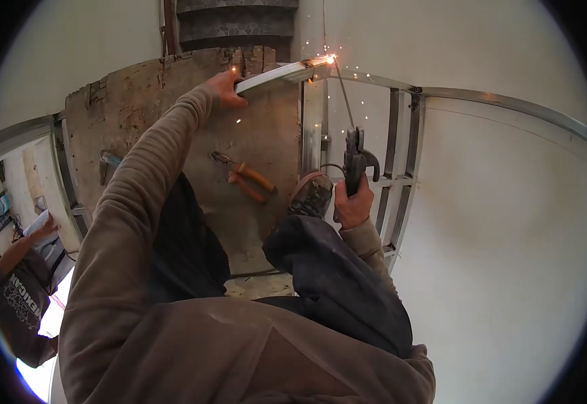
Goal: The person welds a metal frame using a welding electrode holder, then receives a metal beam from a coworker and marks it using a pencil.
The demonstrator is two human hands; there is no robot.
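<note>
From my remote post I noted the left hand (pixel 226 89) grasping the near end of a metal bar (pixel 270 77); the bar lay aslant above the upper edge of a worn wooden board (pixel 199 135), its far end by the metal railing (pixel 509 101). I found the right hand (pixel 355 203) clenched round an electrode holder (pixel 355 165); its thin rod (pixel 344 94) reached up to the bar's far end, where a bright arc (pixel 331 59) threw sparks. I recorded pliers (pixel 256 176) with orange handles, lying spread on the board between the legs; a worn boot (pixel 311 195) stood near the right forearm; a second person (pixel 24 296) in a dark printed shirt was well apart, at the left edge.
</note>
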